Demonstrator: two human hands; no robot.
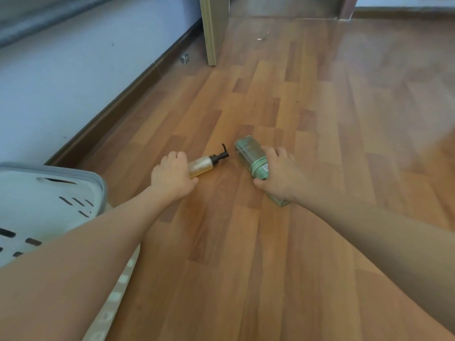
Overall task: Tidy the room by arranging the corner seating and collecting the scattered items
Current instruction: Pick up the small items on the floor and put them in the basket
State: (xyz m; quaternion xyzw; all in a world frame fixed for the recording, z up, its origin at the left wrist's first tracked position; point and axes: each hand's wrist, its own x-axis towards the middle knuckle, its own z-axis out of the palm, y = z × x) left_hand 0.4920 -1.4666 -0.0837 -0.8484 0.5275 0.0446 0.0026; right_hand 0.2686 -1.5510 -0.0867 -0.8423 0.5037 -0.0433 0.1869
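Nearest, at the lower left edge: a pale laundry basket (pixel 37 205) with slotted walls, standing on the wooden floor (pixel 246 267), partly covered by the left forearm that crosses in front of it. Two bare forearms reaching forward and away from the camera, one from each lower corner.

Further out, around the middle of the view: left hand (pixel 172 178) curled over the lower end of a pump bottle (pixel 205 164), fingers wrapped across the top and thumb tucked under the near side, so closed around it. Bottle clear, holding amber liquid, lying on its side on the boards, black pump head pointing up and to the right, away from the hand.

Just to the right, apart from the pump by a small gap: right hand (pixel 275 175) laid over a green container (pixel 248 153), fingers bent across its far side and thumb at the near side, gripping its middle. Container translucent at the far end, opaque green band below, lying tilted on the floor, its near end poking out beneath the wrist.

Beyond both hands: open floorboards. Along the left, a dark skirting board (pixel 118 104) under a pale wall (pixel 73 70). At the far end, a light wooden door edge (pixel 209 33) and a small metal door stop (pixel 185 58) beside it.
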